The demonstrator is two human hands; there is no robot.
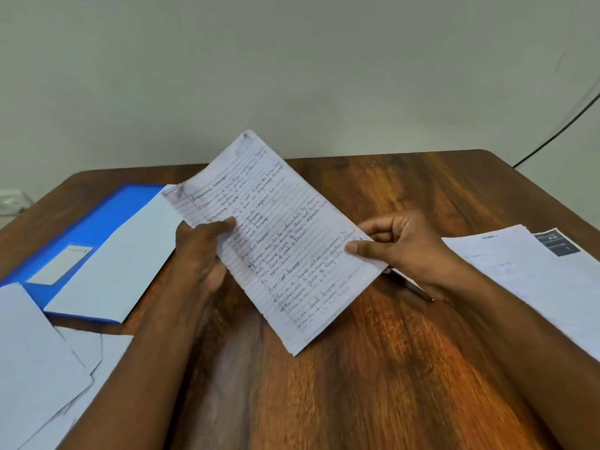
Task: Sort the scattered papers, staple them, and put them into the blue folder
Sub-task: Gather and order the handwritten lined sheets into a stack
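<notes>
Both hands hold a handwritten ruled sheet [276, 241] above the wooden table [373, 368]: the left hand [201, 251] pinches its left edge, the right hand [402, 248] its right edge. Sorting looks unfinished, since loose papers [42, 352] lie at the near left, another pile [532, 280] sits right, and nothing appears stapled. The blue folder [94, 222] lies closed (a blank sheet [120, 254] rests on it).

Bare forearms, no sleeves, bare fingers [227, 224]
</notes>
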